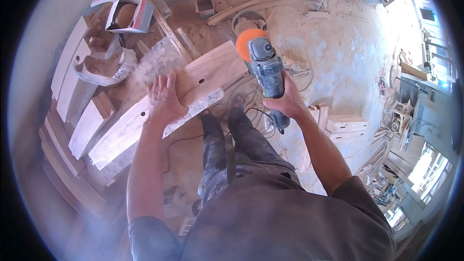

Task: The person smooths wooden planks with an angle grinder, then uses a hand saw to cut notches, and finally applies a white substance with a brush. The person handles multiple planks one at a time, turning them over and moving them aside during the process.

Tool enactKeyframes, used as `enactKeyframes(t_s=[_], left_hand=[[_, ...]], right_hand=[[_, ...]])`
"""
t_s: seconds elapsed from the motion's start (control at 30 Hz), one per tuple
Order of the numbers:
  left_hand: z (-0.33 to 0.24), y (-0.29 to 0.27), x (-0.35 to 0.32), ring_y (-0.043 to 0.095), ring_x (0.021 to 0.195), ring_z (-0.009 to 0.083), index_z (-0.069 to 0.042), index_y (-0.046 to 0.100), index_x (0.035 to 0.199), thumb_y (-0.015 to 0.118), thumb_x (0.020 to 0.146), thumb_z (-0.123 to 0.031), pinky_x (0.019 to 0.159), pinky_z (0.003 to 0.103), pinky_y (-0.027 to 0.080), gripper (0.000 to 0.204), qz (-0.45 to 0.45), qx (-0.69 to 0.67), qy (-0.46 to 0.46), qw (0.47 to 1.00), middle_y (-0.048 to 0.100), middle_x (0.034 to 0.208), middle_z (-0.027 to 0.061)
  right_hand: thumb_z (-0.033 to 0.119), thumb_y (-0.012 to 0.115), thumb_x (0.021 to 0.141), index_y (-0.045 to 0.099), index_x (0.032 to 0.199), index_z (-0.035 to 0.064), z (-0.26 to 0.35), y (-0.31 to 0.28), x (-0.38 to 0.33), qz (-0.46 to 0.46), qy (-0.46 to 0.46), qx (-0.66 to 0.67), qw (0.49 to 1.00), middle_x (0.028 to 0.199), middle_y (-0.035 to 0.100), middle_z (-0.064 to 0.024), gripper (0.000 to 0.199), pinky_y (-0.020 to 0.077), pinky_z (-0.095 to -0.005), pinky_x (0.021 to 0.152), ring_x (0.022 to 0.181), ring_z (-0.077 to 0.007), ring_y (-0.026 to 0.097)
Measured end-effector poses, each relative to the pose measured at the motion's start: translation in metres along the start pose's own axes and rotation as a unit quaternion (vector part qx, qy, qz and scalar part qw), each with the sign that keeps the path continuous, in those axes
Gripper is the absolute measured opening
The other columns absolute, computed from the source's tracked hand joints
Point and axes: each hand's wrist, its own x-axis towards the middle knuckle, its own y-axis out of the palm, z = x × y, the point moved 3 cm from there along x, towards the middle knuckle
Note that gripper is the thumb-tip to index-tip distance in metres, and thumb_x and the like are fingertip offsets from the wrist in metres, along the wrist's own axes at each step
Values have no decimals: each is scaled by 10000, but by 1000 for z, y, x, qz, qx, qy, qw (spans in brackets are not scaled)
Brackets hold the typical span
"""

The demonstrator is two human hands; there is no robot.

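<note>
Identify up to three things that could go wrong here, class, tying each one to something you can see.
Only the right hand grips the grinder; it might twist or kick if the orange disc catches the wood.

The bare left hand lies on the plank, with no clamp visible: the plank could shift, or a slip might reach the fingers.

Cables loop across the floor near the feet, a possible trip.
</note>
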Motion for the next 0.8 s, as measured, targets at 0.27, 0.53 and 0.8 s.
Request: enactKeyframes(t_s=[0.27,0.53,0.8], left_hand=[[6,-13,9,442,1360,416,-39,333,1569,872,520,-260,1204,498,303,1200,51,-24,-15,998,491,1394,207],[9,-14,11,448,1354,413,-36,337,1572,872,520,-258,1208,500,301,1200,45,-29,-7,999,495,1396,205],[-4,2,-5,493,1261,377,-44,394,1547,831,591,-215,1143,488,340,1065,-21,14,-16,1000,529,1311,173]], right_hand=[[73,820,652,541,1349,29,2,-7,2,-7,7,112,994,1013,653,-43,752,533,-346,835,903,-157,635],[109,811,662,521,1364,-2,17,-1,20,22,-36,0,999,1107,656,-106,767,513,-394,943,1029,-246,637],[85,808,683,554,1225,-32,57,-13,11,-5,40,89,995,943,650,-105,610,554,-338,700,740,-182,677]])
